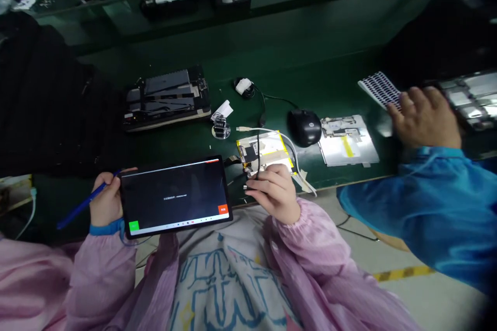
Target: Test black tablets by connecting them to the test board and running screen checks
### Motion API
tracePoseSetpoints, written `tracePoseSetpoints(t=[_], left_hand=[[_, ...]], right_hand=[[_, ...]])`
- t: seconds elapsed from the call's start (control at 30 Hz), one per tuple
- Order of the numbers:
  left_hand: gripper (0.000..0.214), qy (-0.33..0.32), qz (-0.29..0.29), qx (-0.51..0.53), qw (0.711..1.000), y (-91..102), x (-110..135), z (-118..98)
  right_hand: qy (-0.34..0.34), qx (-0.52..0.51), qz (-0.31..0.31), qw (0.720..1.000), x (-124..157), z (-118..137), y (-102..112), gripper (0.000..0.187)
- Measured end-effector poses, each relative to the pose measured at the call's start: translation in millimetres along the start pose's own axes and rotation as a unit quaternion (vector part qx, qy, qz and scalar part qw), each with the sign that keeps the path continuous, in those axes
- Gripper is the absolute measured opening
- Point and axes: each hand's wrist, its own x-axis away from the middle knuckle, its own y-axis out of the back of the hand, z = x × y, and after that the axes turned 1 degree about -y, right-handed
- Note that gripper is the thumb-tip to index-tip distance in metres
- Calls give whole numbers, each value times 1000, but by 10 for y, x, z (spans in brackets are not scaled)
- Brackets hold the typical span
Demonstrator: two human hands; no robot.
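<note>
My left hand [107, 200] grips the left edge of a dark tablet screen [174, 197], which is lit with a green box and a red box in its lower corners. A blue pen-like stick [83, 204] is also held in that hand. My right hand [276, 192] pinches a black cable [258, 152] near its small metal plug, just right of the screen. Behind those fingers lies a tablet battery with yellow edges [285, 142]. A dark ribbon [232, 160] runs from the screen's right edge towards it. A white USB cable [294, 150] curves over the battery.
A black mouse [305, 128] and a metal tablet chassis [348, 140] lie to the right. Opened tablet parts [166, 97] are stacked at the left. A co-worker's hand [427, 119] rests by a patterned sheet [380, 89]. Dark bulky shapes flank the green bench [272, 75].
</note>
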Motion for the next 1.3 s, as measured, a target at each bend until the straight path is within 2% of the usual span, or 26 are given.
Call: tracePoseSetpoints(t=[0.1, 0.17, 0.27, 0.4, 0.57, 0.73, 0.93, 1.13, 1.3], left_hand=[[53, -4, 4, 16, 1000, -1, -18, 28], [53, -12, 4, 27, 1000, -8, -20, 33], [54, -17, 6, 35, 999, -17, -17, 31], [54, -25, 9, 33, 999, -27, -10, 24], [54, -21, 2, 24, 999, -45, -5, 14], [51, -25, 5, 9, 1000, -25, -9, 22], [49, -24, 11, 14, 1000, -5, -19, 37], [48, -25, 10, 9, 1000, 12, -27, 57], [50, -22, 4, 20, 1000, -18, -7, 38]], right_hand=[[-7, -53, 69, 996, 66, -13, -101, 13], [-16, -61, 91, 994, 93, -28, -192, 13], [-32, -67, 81, 994, 100, -50, -289, 11], [-53, -92, 65, 992, 74, -58, -318, 9], [-108, -141, 91, 980, 56, -47, -319, 9], [-183, -194, 127, 955, 53, -73, -334, 13], [-257, -276, 141, 915, 51, -112, -354, 23], [-287, -293, 178, 895, 32, -136, -347, 28], [-290, -268, 188, 899, 31, -141, -340, 26]])
